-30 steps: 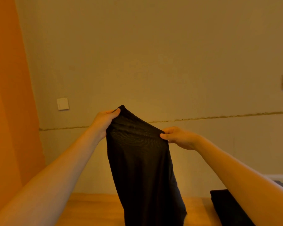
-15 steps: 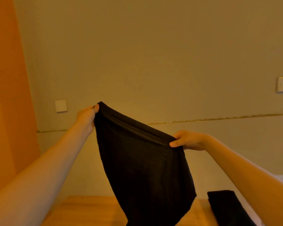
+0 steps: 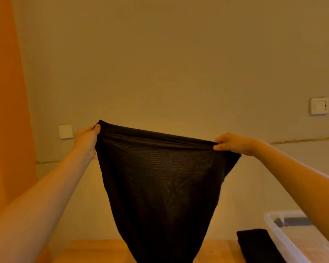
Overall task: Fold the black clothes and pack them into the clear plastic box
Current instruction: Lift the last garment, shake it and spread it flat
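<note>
Nearest the camera, two bare forearms reach forward and up from the bottom corners of the view. Below them lies the wooden table [image 3: 95,251], and on its right part a folded black cloth [image 3: 254,243] rests flat, just beside the clear plastic box [image 3: 273,227], whose pale rim and wall show at the lower right; something dark sits inside the box near its far end, too dim to make out. Further out, a black garment [image 3: 160,186] hangs in the air above the table, stretched wide along its top edge and narrowing downward until it runs out of view at the bottom. The fabric is thin and partly see-through near the top band. The left hand [image 3: 86,138] has its grip closed on the garment's upper left corner, the thumb pressed over the hem and the fingers behind the cloth. The right hand [image 3: 234,143] pinches the upper right part of the same edge, fingers curled over the band, with a flap of fabric drooping beyond it. The left corner is held higher than the right. Behind all this stands a plain wall [image 3: 179,63] carrying a small white switch plate [image 3: 66,131] by the left hand and another switch plate [image 3: 319,106] at the right, with an orange surface [image 3: 6,92] along the left side.
</note>
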Demonstrator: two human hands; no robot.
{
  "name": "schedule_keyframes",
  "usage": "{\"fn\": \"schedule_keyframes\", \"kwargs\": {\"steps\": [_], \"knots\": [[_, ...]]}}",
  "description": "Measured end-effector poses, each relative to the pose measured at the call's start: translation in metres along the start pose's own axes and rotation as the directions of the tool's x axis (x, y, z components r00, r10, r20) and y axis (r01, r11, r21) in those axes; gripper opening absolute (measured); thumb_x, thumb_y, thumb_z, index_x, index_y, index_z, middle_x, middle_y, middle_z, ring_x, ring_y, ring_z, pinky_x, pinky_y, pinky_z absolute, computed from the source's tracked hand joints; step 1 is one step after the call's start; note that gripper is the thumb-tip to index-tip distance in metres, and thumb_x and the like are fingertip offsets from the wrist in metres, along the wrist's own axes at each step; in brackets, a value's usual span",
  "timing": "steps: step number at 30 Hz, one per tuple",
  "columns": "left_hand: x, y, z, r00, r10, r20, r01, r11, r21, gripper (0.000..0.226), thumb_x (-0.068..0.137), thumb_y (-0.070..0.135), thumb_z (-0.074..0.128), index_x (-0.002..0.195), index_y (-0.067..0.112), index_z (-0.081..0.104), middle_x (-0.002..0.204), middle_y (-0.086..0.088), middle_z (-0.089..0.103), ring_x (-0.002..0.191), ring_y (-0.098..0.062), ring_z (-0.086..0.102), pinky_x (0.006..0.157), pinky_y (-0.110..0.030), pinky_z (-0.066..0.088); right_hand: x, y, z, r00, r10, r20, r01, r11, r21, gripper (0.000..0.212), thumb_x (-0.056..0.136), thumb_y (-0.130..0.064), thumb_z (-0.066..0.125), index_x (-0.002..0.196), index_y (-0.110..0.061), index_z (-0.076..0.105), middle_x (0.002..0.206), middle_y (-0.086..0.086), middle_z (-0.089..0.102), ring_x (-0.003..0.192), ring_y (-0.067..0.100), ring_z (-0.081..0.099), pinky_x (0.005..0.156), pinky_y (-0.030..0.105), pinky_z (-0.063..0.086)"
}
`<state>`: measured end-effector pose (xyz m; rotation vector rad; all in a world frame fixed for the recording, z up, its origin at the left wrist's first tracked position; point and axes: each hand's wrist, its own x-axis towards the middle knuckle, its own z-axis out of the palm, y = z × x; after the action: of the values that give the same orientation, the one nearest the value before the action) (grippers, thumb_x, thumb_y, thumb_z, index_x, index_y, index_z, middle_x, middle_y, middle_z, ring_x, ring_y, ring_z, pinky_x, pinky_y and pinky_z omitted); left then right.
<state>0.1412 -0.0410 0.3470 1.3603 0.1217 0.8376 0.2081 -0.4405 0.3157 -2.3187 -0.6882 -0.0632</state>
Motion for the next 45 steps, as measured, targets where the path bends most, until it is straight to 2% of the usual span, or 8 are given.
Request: {"fn": "schedule_keyframes", "kwargs": {"steps": [6,11,16,20,29,34,39,45], "knots": [[0.023,0.051,0.003,0.996,0.082,0.029,-0.082,0.997,-0.003,0.011,0.094,0.02,0.055,0.1,0.013,0.062,0.094,0.002,0.061,0.091,-0.014,0.059,0.084,-0.028,0.049,-0.005,-0.017,-0.047,0.985,-0.079,-0.151,0.078,0.997,-0.011,0.015,0.091,-0.014,0.058,0.077,-0.012,0.064,0.074,0.002,0.062,0.071,0.015,0.058,0.066,0.023,0.046],[0.024,0.076,0.004,0.953,0.155,0.26,-0.26,0.859,0.441,0.013,0.093,0.009,0.055,0.082,0.01,0.061,0.083,-0.005,0.058,0.079,-0.017,0.055,0.072,-0.032,0.046,-0.011,-0.017,-0.08,0.982,-0.048,-0.181,0.016,0.984,-0.175,0.02,0.089,-0.004,0.057,0.073,-0.013,0.065,0.075,0.003,0.063,0.076,0.018,0.058,0.076,0.032,0.047],[0.019,0.119,0.008,0.914,0.164,0.37,-0.335,0.82,0.464,0.012,0.095,0.006,0.05,0.102,0.012,0.058,0.086,-0.005,0.058,0.078,-0.013,0.055,0.058,-0.022,0.051,-0.017,-0.045,-0.114,0.908,-0.113,-0.404,0.048,0.985,-0.167,0.019,0.093,-0.004,0.051,0.078,-0.007,0.063,0.073,0.004,0.058,0.07,0.015,0.053,0.062,0.02,0.042],[0.023,0.125,0.0,0.927,0.16,0.339,-0.311,0.833,0.458,0.016,0.094,0.01,0.054,0.107,0.006,0.062,0.088,-0.003,0.061,0.079,-0.013,0.056,0.063,-0.023,0.047,-0.015,-0.055,-0.126,0.838,-0.13,-0.531,0.063,0.988,-0.143,0.021,0.094,-0.011,0.05,0.085,0.003,0.064,0.075,0.012,0.056,0.073,0.025,0.053,0.062,0.027,0.044],[0.026,0.166,-0.005,0.918,0.202,0.34,-0.281,0.938,0.203,0.005,0.091,0.002,0.054,0.092,0.005,0.058,0.09,-0.008,0.058,0.074,-0.012,0.061,0.062,-0.02,0.052,-0.03,-0.08,-0.169,0.905,-0.047,-0.422,0.202,0.922,0.33,0.016,0.093,-0.009,0.049,0.093,-0.003,0.064,0.09,0.01,0.065,0.085,0.019,0.062,0.066,0.022,0.054],[0.025,0.152,-0.011,0.916,0.128,0.38,-0.246,0.928,0.28,0.01,0.093,0.009,0.053,0.096,0.006,0.062,0.094,-0.008,0.063,0.084,-0.018,0.058,0.069,-0.027,0.045,-0.024,-0.077,-0.165,0.937,-0.017,-0.349,0.114,0.959,0.26,0.017,0.094,-0.009,0.049,0.096,-0.002,0.064,0.093,0.012,0.065,0.087,0.021,0.061,0.075,0.027,0.052],[0.031,0.158,-0.01,0.935,0.239,0.262,-0.299,0.929,0.219,0.016,0.091,0.014,0.058,0.104,0.005,0.062,0.099,-0.007,0.061,0.087,-0.016,0.056,0.073,-0.026,0.043,-0.023,-0.085,-0.165,0.846,-0.049,-0.532,0.195,0.955,0.223,0.017,0.093,-0.011,0.052,0.08,-0.004,0.062,0.079,0.009,0.061,0.072,0.016,0.058,0.057,0.017,0.052],[0.026,0.125,-0.003,0.953,0.27,0.136,-0.3,0.904,0.304,0.013,0.092,0.012,0.057,0.102,0.005,0.062,0.091,-0.006,0.06,0.087,-0.02,0.054,0.082,-0.035,0.038,-0.026,-0.081,-0.154,0.76,-0.115,-0.64,0.142,0.99,-0.01,0.018,0.091,-0.008,0.056,0.074,-0.006,0.064,0.07,0.011,0.061,0.065,0.02,0.057,0.066,0.026,0.048]]}}
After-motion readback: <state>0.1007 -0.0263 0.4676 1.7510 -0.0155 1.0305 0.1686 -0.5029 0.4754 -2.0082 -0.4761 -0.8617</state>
